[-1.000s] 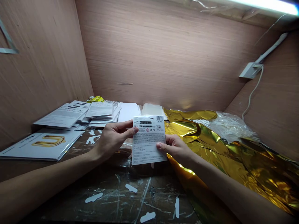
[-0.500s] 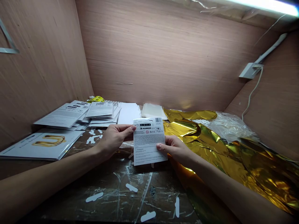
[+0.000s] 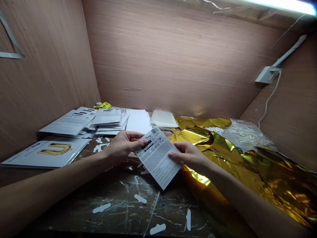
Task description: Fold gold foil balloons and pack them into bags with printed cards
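1. The left hand is gripping a white printed card at its upper left edge, thumb lying on the printed face and fingers curling behind it.
2. The right hand is pinching the same card at its right edge, thumb on the face, the other fingers hidden behind it.
3. The card is hanging between the two hands, clear of the surface, tilted so that its barcode corner is pointing up and away and its lowest corner is pointing down toward the person.
4. Crumpled gold foil is lying directly under and to the right of the right hand, spreading along that side.
5. A clear plastic bag is resting on the foil, beyond the right hand.
6. Stacks of white printed cards are sitting beyond the left hand, well apart from it.
7. A larger card showing a gold letter is lying to the left of the left hand.
8. Small white paper strips are lying scattered on the surface below both hands.
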`<state>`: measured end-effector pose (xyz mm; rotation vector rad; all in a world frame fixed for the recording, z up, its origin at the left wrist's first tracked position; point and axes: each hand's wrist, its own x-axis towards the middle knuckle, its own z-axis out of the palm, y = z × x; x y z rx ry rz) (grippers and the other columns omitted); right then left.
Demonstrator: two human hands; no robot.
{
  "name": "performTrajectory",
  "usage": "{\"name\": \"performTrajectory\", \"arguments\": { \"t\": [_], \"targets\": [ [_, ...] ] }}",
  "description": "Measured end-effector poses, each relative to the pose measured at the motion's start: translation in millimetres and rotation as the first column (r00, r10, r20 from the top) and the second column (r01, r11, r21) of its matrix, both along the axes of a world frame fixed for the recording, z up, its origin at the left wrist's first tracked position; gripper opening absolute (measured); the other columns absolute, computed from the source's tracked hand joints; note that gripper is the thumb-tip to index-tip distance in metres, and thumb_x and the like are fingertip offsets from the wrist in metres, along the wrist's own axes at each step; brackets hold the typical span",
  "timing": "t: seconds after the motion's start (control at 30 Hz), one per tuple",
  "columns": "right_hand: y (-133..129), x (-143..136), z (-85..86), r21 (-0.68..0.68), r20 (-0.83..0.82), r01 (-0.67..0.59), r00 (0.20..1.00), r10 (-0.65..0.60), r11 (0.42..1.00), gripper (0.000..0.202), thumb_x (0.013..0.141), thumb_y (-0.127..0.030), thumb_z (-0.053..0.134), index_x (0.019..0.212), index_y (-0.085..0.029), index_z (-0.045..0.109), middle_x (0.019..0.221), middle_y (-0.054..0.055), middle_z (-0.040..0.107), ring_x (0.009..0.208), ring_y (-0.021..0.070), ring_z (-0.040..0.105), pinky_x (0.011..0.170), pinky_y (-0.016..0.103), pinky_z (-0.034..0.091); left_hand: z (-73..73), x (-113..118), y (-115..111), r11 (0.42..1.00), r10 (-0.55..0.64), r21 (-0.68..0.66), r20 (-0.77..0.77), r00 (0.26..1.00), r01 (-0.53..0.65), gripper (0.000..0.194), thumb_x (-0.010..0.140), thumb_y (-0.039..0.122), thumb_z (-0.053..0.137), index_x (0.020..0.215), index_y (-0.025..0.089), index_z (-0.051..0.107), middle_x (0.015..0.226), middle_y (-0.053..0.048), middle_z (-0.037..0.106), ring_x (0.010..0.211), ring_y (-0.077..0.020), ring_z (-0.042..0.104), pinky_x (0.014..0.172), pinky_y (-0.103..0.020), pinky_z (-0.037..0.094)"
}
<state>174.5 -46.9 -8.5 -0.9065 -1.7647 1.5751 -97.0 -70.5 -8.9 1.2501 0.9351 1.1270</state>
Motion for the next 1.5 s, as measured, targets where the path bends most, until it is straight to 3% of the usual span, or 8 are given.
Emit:
{"name": "performTrajectory", "arguments": {
  "t": [0.1,0.27,0.33,0.43,0.57,1.13,1.37,1.5],
  "targets": [
    [-0.4,-1.7,1.2,-0.003,-0.175,0.203,0.964,-0.201,0.979,0.036,0.069,-0.038,0.09,0.085,-0.013,0.07,0.079,0.005,0.07,0.068,0.0156,0.064,0.063,0.027,0.051,1.4,7.6,-4.1,0.993,0.104,0.044,0.115,0.988,-0.109,0.034,0.076,0.029,0.086,0.106,0.014,0.078,0.102,-0.013,0.079,0.085,-0.0202,0.076,0.08,-0.03,0.062],
    [-9.5,-14.1,-6.1,-0.115,-0.279,0.062,0.956,-0.092,0.991,0.043,0.073,-0.041,0.086,0.103,-0.014,0.07,0.091,0.008,0.073,0.077,0.0187,0.068,0.074,0.033,0.057,8.3,19.5,-10.0,0.962,0.269,-0.034,0.267,0.925,-0.27,0.026,0.076,0.015,0.084,0.101,0.01,0.079,0.094,-0.012,0.08,0.083,-0.0186,0.075,0.078,-0.028,0.063],
    [-10.6,-16.5,-9.9,-0.08,-0.196,0.059,0.978,-0.073,0.995,0.041,0.078,-0.043,0.082,0.103,-0.015,0.068,0.079,0.005,0.071,0.063,0.0159,0.065,0.059,0.029,0.056,10.4,19.5,-10.3,0.957,0.291,-0.076,0.273,0.917,-0.281,0.023,0.076,0.013,0.082,0.098,0.009,0.078,0.09,-0.012,0.08,0.078,-0.0188,0.075,0.073,-0.029,0.064],
    [-7.6,-13.0,-12.0,-0.026,-0.098,0.077,0.992,-0.079,0.997,0.033,0.084,-0.046,0.076,0.092,-0.015,0.065,0.06,-0.001,0.06,0.04,0.0095,0.049,0.035,0.021,0.038,11.6,12.0,-7.1,0.973,0.225,-0.099,0.211,0.951,-0.209,0.024,0.076,0.017,0.084,0.098,0.009,0.078,0.09,-0.014,0.079,0.074,-0.0192,0.074,0.068,-0.029,0.063],
    [-2.4,-2.9,-9.4,-0.029,-0.14,0.118,0.983,-0.121,0.993,0.031,0.084,-0.042,0.077,0.09,-0.015,0.064,0.058,-0.003,0.054,0.038,0.0052,0.038,0.032,0.018,0.027,11.3,-1.0,0.5,0.995,0.091,0.028,0.179,0.98,-0.097,0.044,0.066,0.015,0.09,0.108,0.015,0.078,0.1,-0.011,0.079,0.084,-0.017,0.074,0.074,-0.024,0.06],
    [-4.6,1.1,-10.7,0.164,0.027,-0.118,0.993,0.115,0.979,0.035,0.089,-0.051,0.069,0.094,-0.017,0.066,0.075,0.003,0.059,0.063,0.0149,0.052,0.053,0.025,0.042,7.9,-1.0,-7.5,0.966,0.181,0.235,-0.304,0.935,-0.111,0.011,0.068,0.02,0.068,0.075,0.018,0.076,0.068,-0.004,0.073,0.071,-0.024,0.07,0.061,-0.032,0.057],
    [-0.3,4.5,-12.8,0.008,-0.059,-0.019,0.998,0.019,1.0,0.035,0.082,-0.05,0.076,0.087,-0.018,0.063,0.063,-0.001,0.052,0.051,0.0108,0.042,0.045,0.024,0.034,6.2,-0.4,-5.3,0.99,-0.111,0.081,-0.024,0.994,0.112,0.034,0.075,0.026,0.06,0.104,0.018,0.075,0.098,-0.01,0.076,0.077,-0.024,0.071,0.066,-0.034,0.057],
    [2.5,4.1,-13.4,-0.042,-0.184,0.068,0.98,-0.074,0.997,0.034,0.081,-0.046,0.078,0.088,-0.018,0.06,0.06,-0.005,0.047,0.043,0.007,0.033,0.038,0.023,0.025,6.3,-3.3,-6.4,0.943,0.077,0.332,-0.127,0.989,-0.031,0.041,0.083,0.031,0.064,0.122,0.018,0.067,0.123,-0.012,0.07,0.111,-0.0286,0.066,0.092,-0.036,0.054]
  ]
}}
